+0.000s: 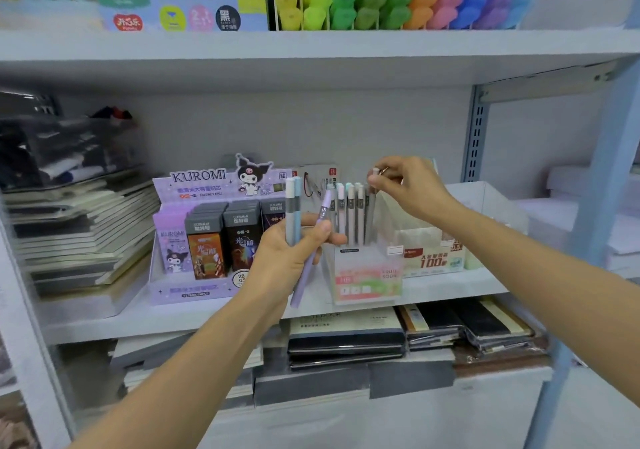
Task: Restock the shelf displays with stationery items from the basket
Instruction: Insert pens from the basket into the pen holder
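Fingers (378,182) of the right hand (410,190) pinch the cap of one pen (371,214), upright in the clear pen box (367,277) at frame centre. The left hand (285,261) grips three more pens (293,206), not yet shelved. Judged partway done; basket not in view.

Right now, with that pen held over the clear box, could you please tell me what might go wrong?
The lilac plastic pen sits tilted in the left hand beside two upright ones and could slip out. The right hand pinches only the top of a grey pen over the crowded clear plastic box; it may jam against the standing pens.
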`<action>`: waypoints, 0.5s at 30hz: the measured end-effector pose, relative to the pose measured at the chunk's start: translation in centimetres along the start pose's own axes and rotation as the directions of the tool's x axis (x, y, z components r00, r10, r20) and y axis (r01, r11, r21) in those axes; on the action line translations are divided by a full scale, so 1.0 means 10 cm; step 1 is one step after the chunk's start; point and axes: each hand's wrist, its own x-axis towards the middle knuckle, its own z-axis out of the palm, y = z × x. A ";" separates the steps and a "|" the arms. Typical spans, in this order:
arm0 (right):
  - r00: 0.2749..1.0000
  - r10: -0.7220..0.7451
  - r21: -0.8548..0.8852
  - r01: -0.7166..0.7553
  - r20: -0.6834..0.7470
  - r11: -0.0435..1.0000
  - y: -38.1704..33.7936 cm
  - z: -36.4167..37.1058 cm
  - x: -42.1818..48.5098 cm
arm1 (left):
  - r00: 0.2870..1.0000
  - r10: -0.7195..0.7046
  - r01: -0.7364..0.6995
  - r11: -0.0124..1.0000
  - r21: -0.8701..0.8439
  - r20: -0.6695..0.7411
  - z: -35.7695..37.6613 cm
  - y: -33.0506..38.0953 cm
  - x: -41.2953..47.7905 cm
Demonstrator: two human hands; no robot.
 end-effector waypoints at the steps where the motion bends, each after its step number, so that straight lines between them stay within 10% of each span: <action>1: 1.000 -0.002 -0.006 0.002 0.004 1.000 0.01 0.00 0.02 | 1.000 -0.004 0.004 1.000 -0.009 -0.004 0.00 -0.01 0.01; 15: 0.999 0.026 0.045 -0.025 -0.020 0.999 0.03 0.05 -0.03 | 0.995 -0.008 0.003 0.999 -0.048 -0.099 0.08 -0.10 0.06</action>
